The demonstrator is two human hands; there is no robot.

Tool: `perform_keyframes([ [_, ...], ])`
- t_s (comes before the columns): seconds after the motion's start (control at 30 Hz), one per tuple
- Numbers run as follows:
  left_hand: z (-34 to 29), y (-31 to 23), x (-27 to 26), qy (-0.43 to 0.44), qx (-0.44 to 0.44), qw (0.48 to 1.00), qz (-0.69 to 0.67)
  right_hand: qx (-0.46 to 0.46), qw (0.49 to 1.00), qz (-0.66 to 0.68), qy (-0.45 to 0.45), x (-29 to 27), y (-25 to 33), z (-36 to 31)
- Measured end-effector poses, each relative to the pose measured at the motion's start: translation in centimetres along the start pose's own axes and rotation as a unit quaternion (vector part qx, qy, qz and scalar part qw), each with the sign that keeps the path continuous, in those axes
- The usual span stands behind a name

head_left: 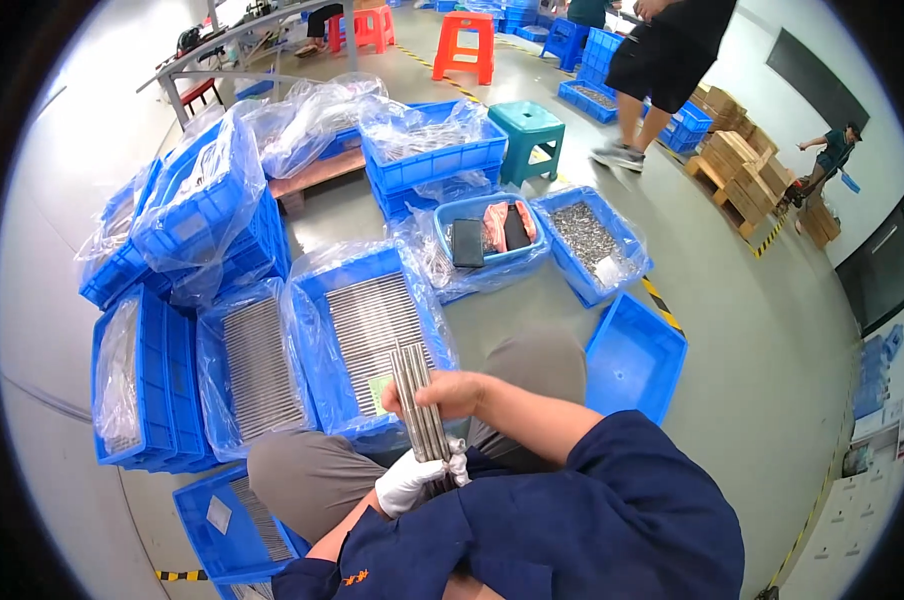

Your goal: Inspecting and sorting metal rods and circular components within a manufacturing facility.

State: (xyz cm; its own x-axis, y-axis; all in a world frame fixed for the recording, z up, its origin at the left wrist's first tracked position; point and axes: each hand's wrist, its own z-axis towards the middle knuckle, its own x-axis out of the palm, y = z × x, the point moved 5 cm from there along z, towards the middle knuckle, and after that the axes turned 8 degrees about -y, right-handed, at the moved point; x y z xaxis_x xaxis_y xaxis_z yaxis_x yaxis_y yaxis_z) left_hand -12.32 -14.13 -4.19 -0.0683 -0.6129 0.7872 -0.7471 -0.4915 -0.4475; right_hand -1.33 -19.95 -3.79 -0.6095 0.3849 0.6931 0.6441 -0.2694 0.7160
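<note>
A bundle of several slim metal rods [412, 362] stands tilted in front of my body, gripped by both hands. My left hand [410, 482], in a white glove, is closed round the lower end. Higher up, my bare right hand [450, 394] wraps the rods, its fingers partly hidden behind them. Just beyond is a blue plastic crate [434, 318] lined with clear film, with rows of similar metal rods [374, 310] and a pale green slip [380, 393] at its near edge.
Another lined crate of rods [262, 370] stands to the left, beside stacked crates [157, 385]. Farther off are a tub [532, 250], a crate of small metal parts [584, 235] and a green stool [529, 125]. An empty blue crate [632, 355] lies right. A person [662, 60] stands beyond.
</note>
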Motion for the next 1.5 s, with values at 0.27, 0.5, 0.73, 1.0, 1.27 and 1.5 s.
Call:
perform_keyframes([
  [0.27,-0.3,1.0,0.7,0.066,-0.033,0.996,-0.059,-0.065,0.992,0.020,-0.105,-0.2,-2.0,-1.4],
  [0.5,1.5,-1.9,1.9,0.003,0.020,1.000,0.000,-0.106,0.971,-0.030,-0.212,-1.9,2.8,-0.5],
  [0.73,2.7,-13.0,-3.0,-0.223,0.180,0.924,0.253,-0.182,0.910,0.100,-0.358,-6.3,10.8,-0.3],
  [1.0,3.0,-18.4,-6.6,-0.274,0.230,0.881,0.311,-0.031,0.933,-0.123,-0.337,-9.3,9.9,5.6],
  [1.27,3.7,-18.0,-7.7,-0.242,0.189,0.928,0.212,-0.098,0.712,-0.668,-0.190,-6.5,9.6,6.7],
  [1.5,3.3,-18.3,-8.0,-0.273,0.190,0.923,0.193,-0.065,0.888,-0.322,-0.322,-9.1,11.5,6.8],
])
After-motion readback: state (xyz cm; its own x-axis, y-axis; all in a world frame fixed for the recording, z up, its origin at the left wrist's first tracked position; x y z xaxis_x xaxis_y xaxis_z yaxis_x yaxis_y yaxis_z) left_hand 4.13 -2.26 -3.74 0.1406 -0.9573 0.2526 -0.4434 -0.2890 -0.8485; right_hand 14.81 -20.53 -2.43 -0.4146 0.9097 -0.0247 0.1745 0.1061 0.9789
